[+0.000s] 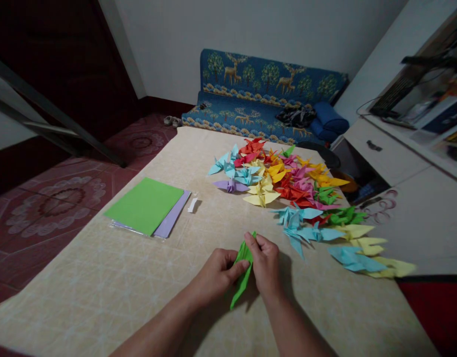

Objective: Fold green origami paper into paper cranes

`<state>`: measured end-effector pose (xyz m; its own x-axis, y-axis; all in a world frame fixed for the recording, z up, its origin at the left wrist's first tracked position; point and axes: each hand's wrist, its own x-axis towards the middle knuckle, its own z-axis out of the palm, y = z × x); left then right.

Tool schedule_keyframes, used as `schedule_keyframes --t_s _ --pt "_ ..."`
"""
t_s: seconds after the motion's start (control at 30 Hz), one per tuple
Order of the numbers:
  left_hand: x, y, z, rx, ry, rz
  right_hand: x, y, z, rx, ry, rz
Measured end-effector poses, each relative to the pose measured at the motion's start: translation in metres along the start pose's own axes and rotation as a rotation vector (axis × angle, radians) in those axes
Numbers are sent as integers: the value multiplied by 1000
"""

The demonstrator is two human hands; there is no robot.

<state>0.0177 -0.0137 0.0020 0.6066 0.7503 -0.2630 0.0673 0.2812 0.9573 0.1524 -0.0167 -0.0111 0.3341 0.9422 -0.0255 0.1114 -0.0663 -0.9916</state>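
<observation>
A piece of folded green paper (241, 288), long and narrow with pointed ends, is held between both hands above the front middle of the table. My left hand (223, 271) pinches its left side, thumb on top. My right hand (264, 255) grips its upper right part, with the thumb and fingers closed near the top tip. Fingers cover part of the folds. Beyond my right hand lie several folded paper cranes (263, 198) in red, yellow, orange, pink, blue, purple and green. Left of my hands rests a stack of square green paper (146, 204) over purple sheets (172, 215).
A small white paper scrap (192, 205) lies beside the stack on the cream tablecloth (112, 282). Behind the table stands a sofa with a blue deer-patterned cover (250, 94). A white cabinet (407, 168) is at the right, and a metal frame (53, 114) leans at the left.
</observation>
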Motion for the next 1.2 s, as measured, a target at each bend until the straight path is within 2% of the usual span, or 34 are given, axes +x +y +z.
schedule_keyframes --t_s 0.23,0.37,0.5,0.6,0.77,1.03,1.2 --pt "3 -1 -3 -42 77 39 7 2 0 15 -11 -52" --pt "8 -1 -7 -75 244 126 2 -1 -2 47 50 -86" --pt "9 2 -11 -85 380 199 -5 -2 -4 63 31 -108" --pt "9 3 -12 -103 387 190 -5 -2 -5 92 -7 -99" --pt "11 1 -10 -185 385 187 -3 -5 -5 93 1 -116" --pt "10 2 -12 -323 520 247 -3 -4 -3 118 -173 -64" --pt "9 5 -13 -303 533 224 -3 -5 -3 104 -182 -73"
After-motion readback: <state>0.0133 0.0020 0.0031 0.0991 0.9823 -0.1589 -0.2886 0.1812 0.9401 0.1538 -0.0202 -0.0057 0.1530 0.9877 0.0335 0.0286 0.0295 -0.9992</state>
